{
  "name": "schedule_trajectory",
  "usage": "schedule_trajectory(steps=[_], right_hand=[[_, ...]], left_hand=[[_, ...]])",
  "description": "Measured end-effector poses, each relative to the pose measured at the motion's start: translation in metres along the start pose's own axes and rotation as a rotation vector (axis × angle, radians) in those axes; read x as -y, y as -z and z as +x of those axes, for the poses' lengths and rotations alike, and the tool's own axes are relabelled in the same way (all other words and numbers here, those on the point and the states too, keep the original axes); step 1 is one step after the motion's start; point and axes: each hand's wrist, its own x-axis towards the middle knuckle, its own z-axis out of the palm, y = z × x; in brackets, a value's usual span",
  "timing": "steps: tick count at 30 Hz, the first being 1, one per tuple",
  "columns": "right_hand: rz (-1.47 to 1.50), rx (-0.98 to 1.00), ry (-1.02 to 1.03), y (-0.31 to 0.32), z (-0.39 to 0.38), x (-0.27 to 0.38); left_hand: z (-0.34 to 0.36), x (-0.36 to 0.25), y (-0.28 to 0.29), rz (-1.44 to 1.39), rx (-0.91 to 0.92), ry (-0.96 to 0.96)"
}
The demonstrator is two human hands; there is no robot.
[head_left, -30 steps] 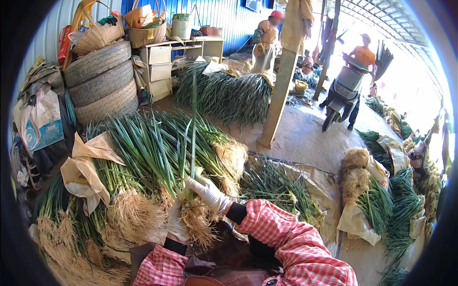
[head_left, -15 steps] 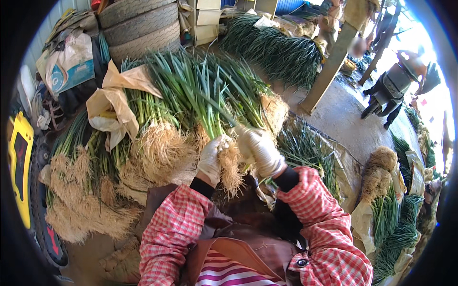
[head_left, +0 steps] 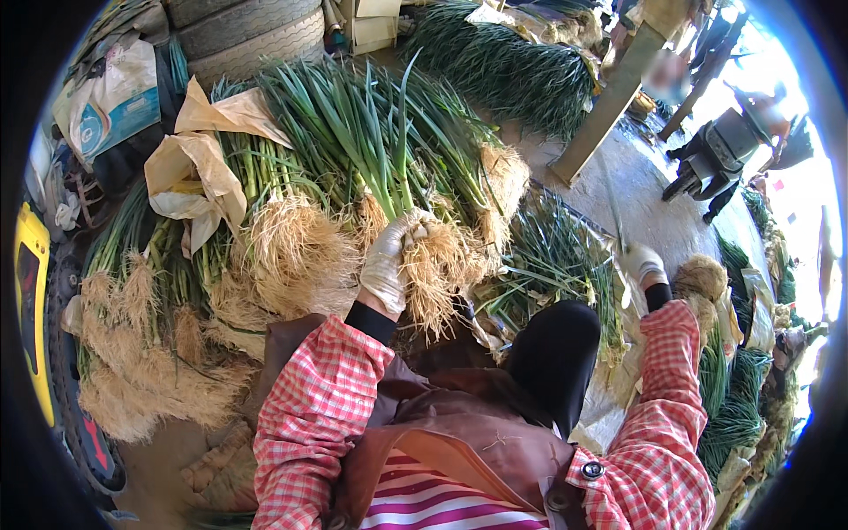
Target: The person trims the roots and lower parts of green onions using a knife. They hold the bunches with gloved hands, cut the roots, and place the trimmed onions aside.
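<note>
My gloved left hand is closed round a small bunch of leafy green onions, its pale tangled roots hanging beside the fingers. My gloved right hand is out to the right, closed on a long thin green leaf that points upward. Behind my left hand lie bundles of green onions, roots toward me, some with crumpled tan paper around them. A looser pile of green leaves lies between my hands.
Stacked tires and sacks stand at back left. More onion bundles lie at back and along the right. A post rises behind; beyond it a person with a scooter. A yellow-framed object is at far left.
My view has tilted down. My right hand has left the bunch and swung out to the right with a thin leaf, while my left hand still holds the bunch.
</note>
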Motion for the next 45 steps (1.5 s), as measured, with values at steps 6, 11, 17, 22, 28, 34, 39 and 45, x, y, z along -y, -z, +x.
schedule_trajectory(steps=[6,11,17,22,28,34,39,45], right_hand=[[0.356,0.042,0.119,0.019,0.002,0.083],[0.858,0.432,0.559,0.073,-0.004,0.228],[0.973,0.361,1.043,0.050,-0.034,0.315],[0.933,0.526,0.854,0.048,-0.041,0.340],[0.502,0.196,0.976,0.060,-0.056,0.324],[0.475,0.197,0.970,0.065,-0.062,0.320],[0.705,0.235,1.080,0.065,-0.065,0.320],[0.743,0.854,1.242,0.096,-0.065,0.299]], left_hand=[[0.012,0.013,0.020,0.108,0.034,-0.037],[0.018,0.019,0.049,0.166,0.091,-0.028],[-0.004,0.034,0.012,0.289,0.105,-0.122],[0.000,0.018,0.018,0.208,-0.047,0.091],[0.019,0.034,0.027,0.149,-0.076,0.078],[0.012,0.034,0.022,0.173,-0.142,0.109],[0.006,0.027,0.016,0.160,-0.128,0.080],[-0.011,0.006,-0.005,0.190,-0.076,-0.033]])
